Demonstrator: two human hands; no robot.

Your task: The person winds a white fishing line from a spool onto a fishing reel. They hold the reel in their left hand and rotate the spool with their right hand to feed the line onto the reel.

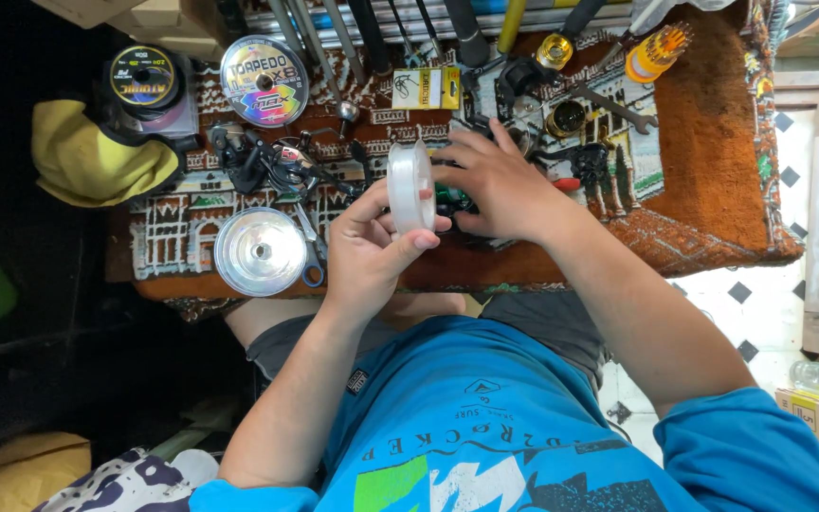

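Two hands meet over the patterned orange rug (713, 123) I see below. My left hand (372, 251) pinches a clear spool of line (410, 185) upright, thumb and fingers closed on its rims. My right hand (500, 185) cups a small green-and-black reel (455, 202) beside it, fingers curled round. A silvery spool (260, 251) lies flat, left.

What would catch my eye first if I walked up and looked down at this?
Dead centre, the left hand pinches a clear spool of line upright, while the right hand covers a dark fishing reel beside it. They hover over a patterned orange rug strewn with tackle: a shiny silver spool at left, rod handles along the top.
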